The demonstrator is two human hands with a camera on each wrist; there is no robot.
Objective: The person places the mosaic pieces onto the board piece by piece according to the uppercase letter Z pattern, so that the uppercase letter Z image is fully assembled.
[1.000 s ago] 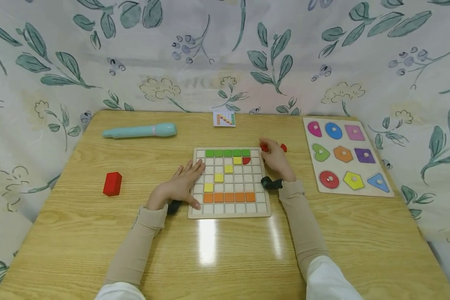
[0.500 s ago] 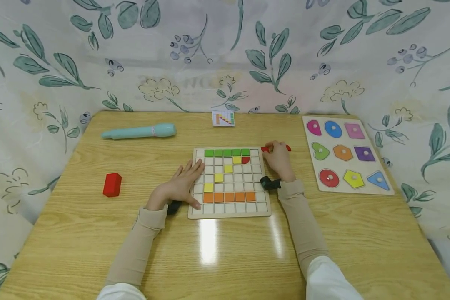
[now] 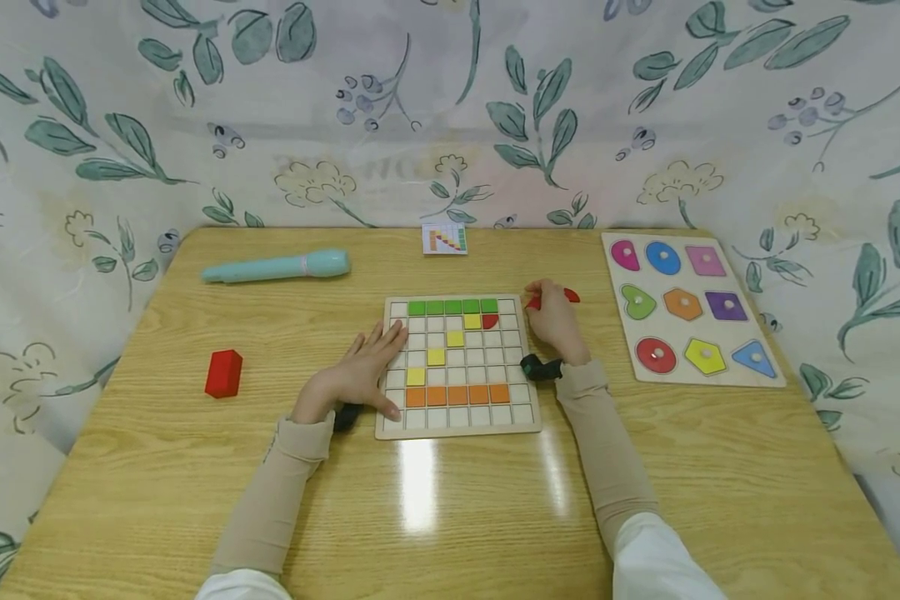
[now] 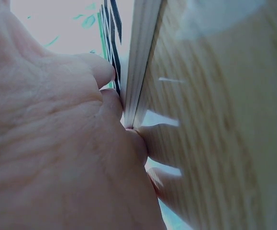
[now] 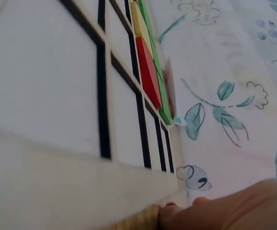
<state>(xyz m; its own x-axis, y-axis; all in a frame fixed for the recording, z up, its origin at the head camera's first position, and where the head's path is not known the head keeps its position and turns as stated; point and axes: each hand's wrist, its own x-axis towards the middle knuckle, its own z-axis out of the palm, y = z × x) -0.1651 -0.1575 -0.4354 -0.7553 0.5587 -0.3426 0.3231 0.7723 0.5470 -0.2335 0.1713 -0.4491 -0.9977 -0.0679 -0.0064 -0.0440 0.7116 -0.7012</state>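
Observation:
A square wooden grid board [image 3: 534, 417] lies mid-table, bearing a green row at the top, an orange row low down, a diagonal of yellow tiles [image 3: 455, 338] and a red quarter-round tile [image 3: 490, 322]. My left hand [image 3: 363, 371] rests with spread fingers on the board's left edge; in the left wrist view its palm [image 4: 57, 143] fills much of the picture. Just past the upper right corner, my right hand [image 3: 555, 323] pinches a red tile [image 3: 532, 303], mostly hidden by the fingers. Another red piece [image 3: 572, 295] lies beyond that hand. Curled fingers [image 5: 215, 215] show low in the right wrist view.
A shape puzzle board [image 3: 696, 333] with knobbed pieces lies at the right. At the back edge is a small pattern card [image 3: 445, 239]. A turquoise pen-shaped stick [image 3: 277, 267] lies back left, and a red block [image 3: 224, 372] stands on the left of the table [image 3: 157, 483].
The fingers of my right hand have shifted slightly among the red pieces, and the red tile at the fingertips has turned and come a little nearer. My left hand has stayed on the board.

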